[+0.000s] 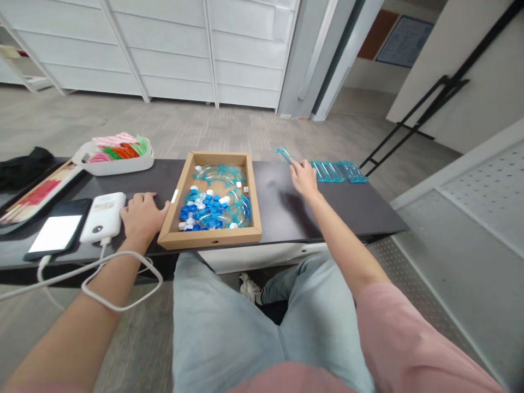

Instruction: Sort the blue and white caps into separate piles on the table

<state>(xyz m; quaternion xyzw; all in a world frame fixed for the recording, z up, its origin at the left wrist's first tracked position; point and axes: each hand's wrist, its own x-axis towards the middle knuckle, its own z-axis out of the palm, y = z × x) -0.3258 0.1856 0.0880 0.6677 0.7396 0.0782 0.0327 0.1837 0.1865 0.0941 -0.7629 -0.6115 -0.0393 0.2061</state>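
My right hand reaches to the far right of the dark table and pinches a clear blue straight strip that sticks up and to the left from its fingers. Beside it lies a row of similar clear blue strips. My left hand rests on the table with curled fingers, touching the left wall of a shallow cardboard box. The box holds curved clear blue track pieces and several small blue and white pieces.
A white power bank with a white cable, and a phone, lie left of my left hand. A white tray of coloured strips stands at the back left, a long tray beside it. Black cloth lies far left.
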